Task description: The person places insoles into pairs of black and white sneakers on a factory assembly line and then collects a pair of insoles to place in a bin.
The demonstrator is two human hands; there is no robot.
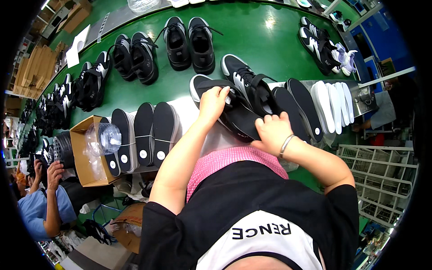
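A black sneaker with a pale toe [194, 90] lies tilted in front of me, its heel toward my right hand. My left hand [212, 106] is closed on its upper near the opening. My right hand [275, 133] is closed at the heel end, on a flat black insole [240, 118] lying along the shoe. How far the insole sits inside is hard to tell. The matching sneaker [248, 83] stands just beyond, against more black insoles [292, 112].
Bundled black insoles [145, 135] and a cardboard box [85, 157] with clear plastic stand left. White insoles [333, 105] lie right. Several sneaker pairs [189, 45] line the green belt [261, 31]. A co-worker [49, 202] works at far left; wire racks [378, 180] stand right.
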